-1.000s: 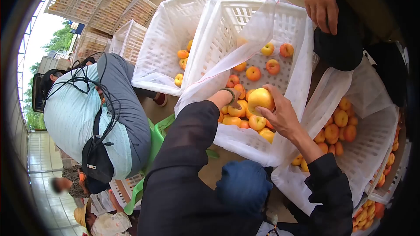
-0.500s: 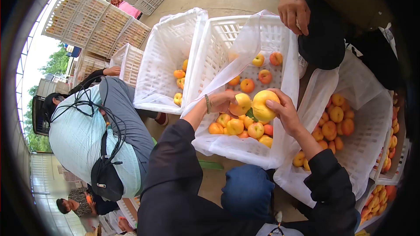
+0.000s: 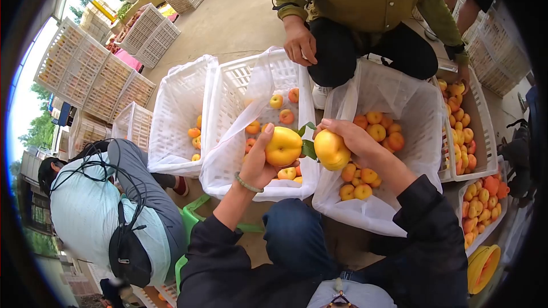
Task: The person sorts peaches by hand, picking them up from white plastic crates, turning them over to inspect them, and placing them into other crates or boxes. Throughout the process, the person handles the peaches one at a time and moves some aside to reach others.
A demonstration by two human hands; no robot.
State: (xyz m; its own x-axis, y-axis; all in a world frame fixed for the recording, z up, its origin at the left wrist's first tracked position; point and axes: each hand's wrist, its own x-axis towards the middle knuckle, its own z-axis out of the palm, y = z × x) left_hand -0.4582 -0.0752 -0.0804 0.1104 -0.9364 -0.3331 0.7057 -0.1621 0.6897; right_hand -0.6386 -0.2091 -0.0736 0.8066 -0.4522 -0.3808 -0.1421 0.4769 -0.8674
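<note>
My left hand [image 3: 257,165], with a beaded bracelet at the wrist, holds a yellow peach [image 3: 283,146]. Close to its right, my right hand [image 3: 353,138] grips another yellow peach [image 3: 332,150]. Green leaves [image 3: 308,141] show between the two fruits. Both hands are raised over the near part of the lined white crates. Beneath and behind them, the middle crate [image 3: 233,82] holds several orange and yellow peaches. The crate to the right [image 3: 412,102] has a white mesh liner and several more peaches [image 3: 377,131].
Across the crates a person in green [image 3: 365,0] crouches, one hand in a fuller crate [image 3: 482,108]. Another person [image 3: 103,194] bends at the left. A further lined crate [image 3: 171,102], stacked crates [image 3: 85,74] and a green stool [image 3: 197,211] are around; a yellow basket [image 3: 482,268] stands lower right.
The view has shifted right, bringing the person in green further into sight. Both hands have come nearer and moved away from the middle crate's fruit, still holding peaches; the leaves are now more visible.
</note>
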